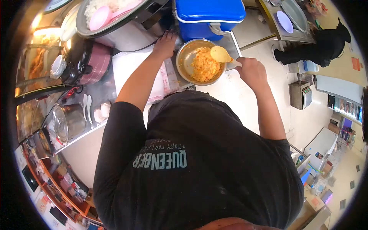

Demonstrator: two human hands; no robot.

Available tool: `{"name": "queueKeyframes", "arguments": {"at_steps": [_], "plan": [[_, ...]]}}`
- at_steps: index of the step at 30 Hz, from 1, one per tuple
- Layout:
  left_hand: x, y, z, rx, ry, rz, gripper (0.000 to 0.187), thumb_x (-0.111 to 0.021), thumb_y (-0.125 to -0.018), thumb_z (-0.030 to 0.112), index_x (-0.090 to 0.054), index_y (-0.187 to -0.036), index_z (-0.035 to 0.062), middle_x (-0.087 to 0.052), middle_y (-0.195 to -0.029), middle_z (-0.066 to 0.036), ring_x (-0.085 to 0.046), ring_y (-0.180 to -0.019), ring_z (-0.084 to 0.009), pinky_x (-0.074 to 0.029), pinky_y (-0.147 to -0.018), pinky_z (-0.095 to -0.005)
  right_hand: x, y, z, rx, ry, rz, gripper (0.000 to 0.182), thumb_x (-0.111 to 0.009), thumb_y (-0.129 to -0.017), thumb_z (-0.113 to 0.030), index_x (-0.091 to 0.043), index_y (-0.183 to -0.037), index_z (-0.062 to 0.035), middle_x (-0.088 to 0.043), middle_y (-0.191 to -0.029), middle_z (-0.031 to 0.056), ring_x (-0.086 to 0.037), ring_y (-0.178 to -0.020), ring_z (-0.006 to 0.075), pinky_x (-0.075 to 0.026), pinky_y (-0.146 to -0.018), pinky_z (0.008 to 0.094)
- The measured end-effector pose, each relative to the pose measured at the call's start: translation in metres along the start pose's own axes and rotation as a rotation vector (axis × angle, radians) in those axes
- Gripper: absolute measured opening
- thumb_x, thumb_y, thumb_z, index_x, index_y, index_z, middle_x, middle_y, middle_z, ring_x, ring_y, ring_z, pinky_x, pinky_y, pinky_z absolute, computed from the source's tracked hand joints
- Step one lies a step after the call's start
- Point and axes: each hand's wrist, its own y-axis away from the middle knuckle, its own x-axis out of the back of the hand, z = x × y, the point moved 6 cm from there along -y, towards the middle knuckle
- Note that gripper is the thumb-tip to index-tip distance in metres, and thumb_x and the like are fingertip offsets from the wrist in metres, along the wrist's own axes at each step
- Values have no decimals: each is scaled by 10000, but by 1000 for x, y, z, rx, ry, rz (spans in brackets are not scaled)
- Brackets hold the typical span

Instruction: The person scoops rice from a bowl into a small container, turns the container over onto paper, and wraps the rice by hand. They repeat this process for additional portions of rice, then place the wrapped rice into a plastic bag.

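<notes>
My left hand (165,44) lies with its fingers stretched out on the counter, between the large rice cooker (124,41) and the blue cooler box (210,19). It appears to hold nothing. A steel bowl (181,63) at the counter's edge contains orange-yellow fried rice (207,66). Resting over that rice is the head of a yellow spoon (219,54). My right hand (252,73) is closed around the end of the spoon's handle, to the right of the bowl; the fingers partly hide the grip.
White rice and a pink scoop (100,18) sit in the rice cooker. White paper sheets (132,71) lie under my left arm. Left are a purple cooker (96,63), a steel pot (69,120) and white spoons (89,109). A person in black (322,48) stands at the far right.
</notes>
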Motion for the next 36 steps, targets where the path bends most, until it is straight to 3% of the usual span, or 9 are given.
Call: {"name": "queueKeyframes", "arguments": {"at_steps": [1,8,15,18,21,24,27,30,36], "plan": [[11,-6,4,97,55,-164,822,-786,-752,95,-390,-1472,58,-412,-1489,-195,-390,-1420,-395,-444,-1119,-483,8,-3,1,4,59,-32,176,-721,-853,-167,-735,-1000,-71,-729,-896,196,-718,-862,373,-570,-765,474],[13,17,4,359,208,-252,844,-818,-696,190,-410,-1422,50,-426,-1420,-227,-485,-1298,-454,-498,-1041,-496,-37,-31,-34,183,147,-170,167,-585,-883,-100,-727,-931,-26,-730,-860,204,-743,-796,347,-591,-649,457],[12,97,-43,454,588,148,835,-833,-782,371,-408,-1406,14,-537,-1329,-250,-592,-1190,-336,-502,-977,-435,-101,-35,-46,402,101,-224,353,-525,-975,-162,-601,-1301,-54,-737,-873,157,-739,-785,339,-583,-631,470],[34,135,-36,782,1404,206,704,-743,-902,376,-415,-1403,6,-589,-1297,-196,-598,-1181,-291,-505,-965,-419,-100,-33,-46,513,76,-184,390,-522,-966,-154,-586,-1342,-76,-735,-853,150,-737,-775,333,-581,-627,468],[28,160,-23,839,1815,291,605,-632,-978,389,-423,-1419,32,-599,-1302,-148,-597,-1197,-262,-501,-975,-442,-94,-36,-48,591,82,-222,448,-534,-949,-152,-551,-1393,-101,-732,-844,150,-736,-770,331,-579,-625,469],[8,172,-11,753,2093,288,635,-449,-1030,492,-383,-1486,54,-526,-1426,-190,-566,-1273,-336,-508,-1020,-523,-89,-45,-50,711,28,-125,386,-544,-930,-150,-616,-1305,-95,-729,-838,153,-737,-771,324,-578,-632,476],[25,177,23,889,2237,431,676,-345,-1025,567,-409,-1478,70,-514,-1447,-189,-536,-1306,-352,-512,-983,-553,-54,-66,-47,498,140,-167,294,-533,-932,-155,-676,-1178,-82,-735,-860,156,-741,-790,326,-582,-649,480],[15,182,38,896,2321,476,681,-396,-1001,566,-418,-1469,72,-513,-1448,-165,-502,-1325,-351,-449,-1042,-552,-56,-80,-46,360,205,-151,328,-509,-973,-194,-653,-1253,-98,-726,-858,180,-722,-781,359,-567,-652,498],[10,184,41,865,2321,529,665,-388,-1007,583,-438,-1454,93,-536,-1417,-150,-545,-1280,-321,-495,-998,-513,-92,-53,-108,567,111,-358,276,-503,-952,-162,-673,-1135,-45,-741,-944,201,-742,-859,357,-596,-710,488]]}}
